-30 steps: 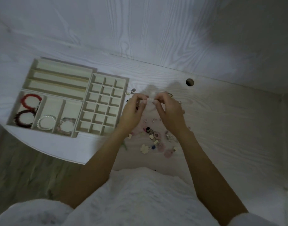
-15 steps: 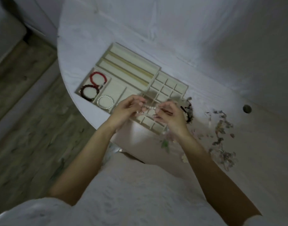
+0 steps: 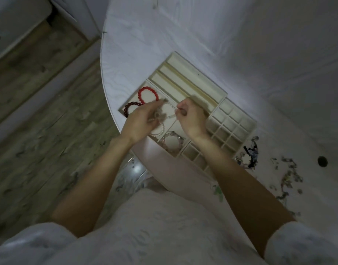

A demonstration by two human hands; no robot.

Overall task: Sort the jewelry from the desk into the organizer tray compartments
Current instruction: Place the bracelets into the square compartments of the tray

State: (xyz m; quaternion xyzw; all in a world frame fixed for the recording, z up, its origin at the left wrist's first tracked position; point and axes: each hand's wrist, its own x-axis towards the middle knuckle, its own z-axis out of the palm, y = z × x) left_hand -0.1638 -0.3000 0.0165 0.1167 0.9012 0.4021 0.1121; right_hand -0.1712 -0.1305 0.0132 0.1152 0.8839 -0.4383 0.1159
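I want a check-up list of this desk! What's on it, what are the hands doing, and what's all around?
Surface: white wood-grain desk with a rounded edge and a round hole.
Job's things: organizer tray holds a red bracelet, dark bead bracelet, pearl bracelet and pink bracelet; small grid compartments look bare.
Clutter: loose jewelry pile right of the tray.
Hands: left hand and right hand over the tray, stretching a thin beaded strand between them; left is blurred.
Cables: nothing seen.
Surroundings: wooden floor.
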